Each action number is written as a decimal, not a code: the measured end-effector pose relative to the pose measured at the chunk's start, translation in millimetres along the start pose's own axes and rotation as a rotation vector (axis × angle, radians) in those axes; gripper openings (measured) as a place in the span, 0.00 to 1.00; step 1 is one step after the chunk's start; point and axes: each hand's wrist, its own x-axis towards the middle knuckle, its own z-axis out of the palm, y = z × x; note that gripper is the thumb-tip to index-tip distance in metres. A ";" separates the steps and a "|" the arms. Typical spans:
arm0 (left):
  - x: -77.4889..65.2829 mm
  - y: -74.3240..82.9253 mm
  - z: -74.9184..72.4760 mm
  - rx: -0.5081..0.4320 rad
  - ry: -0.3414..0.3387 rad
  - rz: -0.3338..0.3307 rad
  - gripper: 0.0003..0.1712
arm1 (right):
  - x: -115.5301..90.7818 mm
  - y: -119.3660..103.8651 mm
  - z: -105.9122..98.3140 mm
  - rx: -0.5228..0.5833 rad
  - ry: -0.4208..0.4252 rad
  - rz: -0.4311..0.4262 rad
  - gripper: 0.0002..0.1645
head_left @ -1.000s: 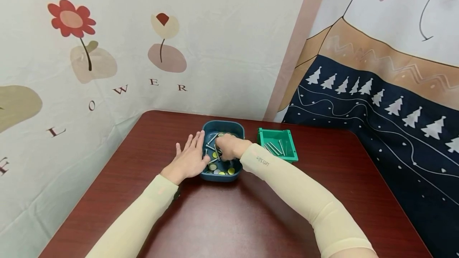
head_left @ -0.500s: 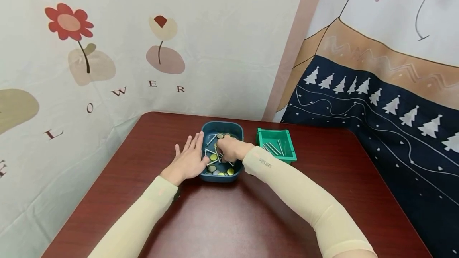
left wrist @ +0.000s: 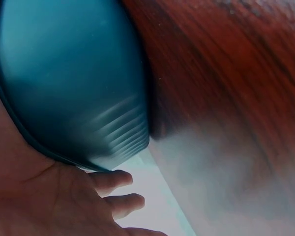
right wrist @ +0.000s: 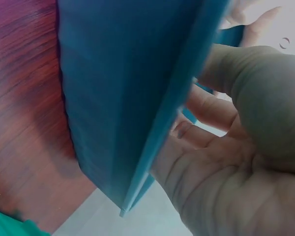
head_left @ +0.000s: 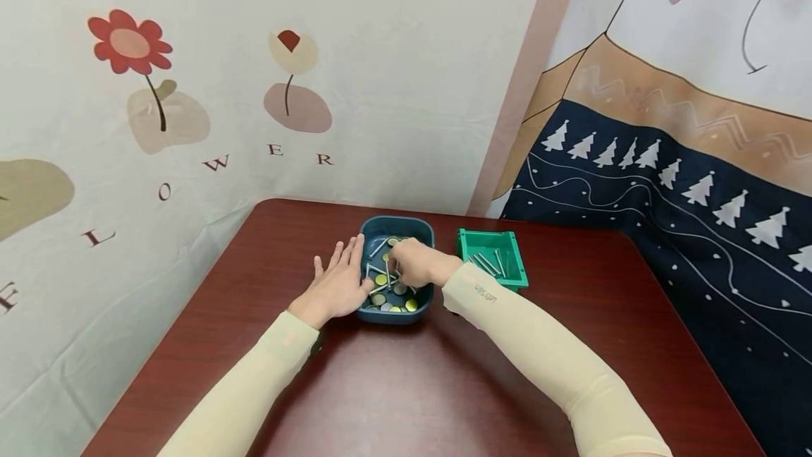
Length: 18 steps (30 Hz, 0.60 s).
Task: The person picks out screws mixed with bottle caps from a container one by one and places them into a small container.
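A dark blue bin [head_left: 396,317] stands on the table, holding several long silver screws [head_left: 378,248] and coin-like yellow and silver discs [head_left: 411,305]. My left hand [head_left: 336,288] rests against the bin's left side, fingers straight and spread. In the left wrist view its palm lies along the bin rim [left wrist: 27,135]. From the right, my right hand [head_left: 415,263] reaches over the rim into the bin, fingers bent down among the screws. In the right wrist view the bin wall [right wrist: 113,98] hides its fingertips; I cannot tell whether they pinch a screw.
A green tray [head_left: 521,259] with several similar screws in it stands right of the bin, close beside the right forearm. Both sit toward the back of the dark red wooden table [head_left: 380,386]. Printed cloth [head_left: 393,90] hangs behind the table's far edge.
My right hand has drawn slightly up and right inside the bin, uncovering more of the screws and discs. The left hand keeps its place at the bin's side.
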 end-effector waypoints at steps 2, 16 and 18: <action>0.1 -0.8 0.4 0.008 -0.001 -0.001 0.55 | -3.4 0.1 -2.6 0.017 0.014 -0.011 0.17; 1.3 -0.6 0.8 0.028 -0.001 -0.007 0.56 | -20.4 4.6 -23.8 0.102 0.046 -0.011 0.21; 0.7 -1.0 1.2 0.026 0.005 -0.010 0.56 | -21.4 5.2 -25.5 0.108 0.050 -0.012 0.20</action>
